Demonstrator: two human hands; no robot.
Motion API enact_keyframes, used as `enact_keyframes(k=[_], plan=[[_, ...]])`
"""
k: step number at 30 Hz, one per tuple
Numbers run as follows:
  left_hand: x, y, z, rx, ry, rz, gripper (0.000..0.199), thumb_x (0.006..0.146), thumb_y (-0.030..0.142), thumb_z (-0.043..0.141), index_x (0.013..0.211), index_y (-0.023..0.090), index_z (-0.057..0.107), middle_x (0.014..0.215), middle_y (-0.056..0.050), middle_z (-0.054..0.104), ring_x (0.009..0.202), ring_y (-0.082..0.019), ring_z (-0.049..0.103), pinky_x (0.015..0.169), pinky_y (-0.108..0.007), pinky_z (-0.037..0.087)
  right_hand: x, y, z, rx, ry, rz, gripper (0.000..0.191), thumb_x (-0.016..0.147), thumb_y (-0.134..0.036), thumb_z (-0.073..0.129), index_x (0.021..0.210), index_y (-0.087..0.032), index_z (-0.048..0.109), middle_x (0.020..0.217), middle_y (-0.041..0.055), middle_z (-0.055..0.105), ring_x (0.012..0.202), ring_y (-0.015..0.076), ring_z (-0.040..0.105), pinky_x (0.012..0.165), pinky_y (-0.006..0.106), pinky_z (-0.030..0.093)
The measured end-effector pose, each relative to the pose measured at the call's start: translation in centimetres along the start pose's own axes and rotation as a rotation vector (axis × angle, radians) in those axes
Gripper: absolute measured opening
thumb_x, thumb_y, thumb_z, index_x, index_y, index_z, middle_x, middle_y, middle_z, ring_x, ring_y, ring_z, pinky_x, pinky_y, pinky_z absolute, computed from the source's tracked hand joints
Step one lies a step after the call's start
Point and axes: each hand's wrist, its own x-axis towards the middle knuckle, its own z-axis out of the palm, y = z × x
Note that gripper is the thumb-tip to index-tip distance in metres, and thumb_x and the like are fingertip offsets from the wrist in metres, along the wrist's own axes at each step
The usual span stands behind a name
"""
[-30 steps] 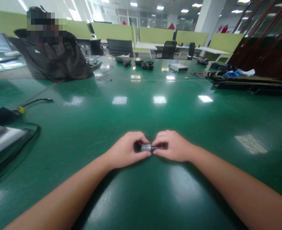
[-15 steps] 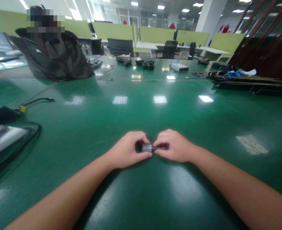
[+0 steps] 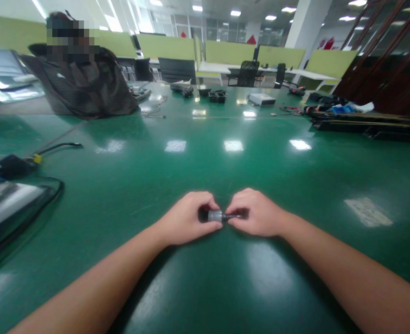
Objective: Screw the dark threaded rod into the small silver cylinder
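While fingers of the left hand clasp a silver cylinder, the right hand pinches the dark shaft beside it.
Either side of the cylinder, forearms slant inward over the green table; any lettering is unreadably blurred.

The person has two hands: one left hand and one right hand. There is one silver cylinder and one thin dark rod. One green worktop bears one large dark bag, one pale box, one yellow collar and four light reflections in a row. One mesh chair and one white column appear beyond. The heaped dark pieces, probably several, overlap too much to count.
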Motion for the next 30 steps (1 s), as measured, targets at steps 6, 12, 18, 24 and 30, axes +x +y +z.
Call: enact_keyframes(k=[6,12,18,24,30], plan=[[-0.06,-0.21,0.06,0.003,-0.004,-0.002,0.021,0.08,0.032,0.079,0.09,0.019,0.066,0.086,0.0,0.068,0.078,-0.017,0.063,0.073,-0.029,0.044,0.04,-0.01,0.0,0.007,0.007,0.01,0.006,0.082,-0.023,0.075,0.085,-0.018,0.077,0.081,0.0036,0.075,0.072,0.016,0.066,0.071,0.029,0.046],[-0.02,-0.13,-0.07,0.002,-0.016,-0.008,0.021,0.08,0.034,0.079,0.089,0.019,0.067,0.086,-0.001,0.069,0.078,-0.017,0.063,0.074,-0.029,0.044,0.02,0.13,-0.1,0.014,-0.005,0.028,0.005,0.082,-0.023,0.076,0.084,-0.018,0.076,0.079,0.0028,0.075,0.071,0.0155,0.065,0.071,0.028,0.046],[-0.07,-0.04,-0.07,-0.002,-0.011,-0.012,0.02,0.08,0.033,0.079,0.089,0.019,0.067,0.085,-0.001,0.068,0.077,-0.017,0.063,0.072,-0.028,0.044,-0.07,0.21,-0.27,0.02,-0.016,0.053,0.004,0.079,-0.021,0.077,0.079,-0.018,0.074,0.075,0.0019,0.072,0.069,0.0153,0.064,0.069,0.028,0.046],[-0.15,0.03,-0.16,-0.003,-0.007,-0.016,0.02,0.079,0.031,0.079,0.089,0.019,0.068,0.085,0.0,0.069,0.078,-0.017,0.063,0.073,-0.028,0.044,-0.1,0.34,-0.46,0.019,-0.018,0.071,0.005,0.078,-0.022,0.077,0.077,-0.018,0.073,0.073,0.0013,0.071,0.067,0.0148,0.063,0.068,0.027,0.045],[-0.16,0.01,-0.21,0.001,-0.017,-0.032,0.019,0.08,0.032,0.079,0.089,0.019,0.068,0.085,0.0,0.069,0.077,-0.017,0.063,0.073,-0.028,0.045,-0.23,0.5,-0.84,0.013,-0.038,0.091,0.007,0.076,-0.021,0.077,0.075,-0.017,0.072,0.071,0.0008,0.07,0.067,0.0143,0.062,0.068,0.027,0.044]])
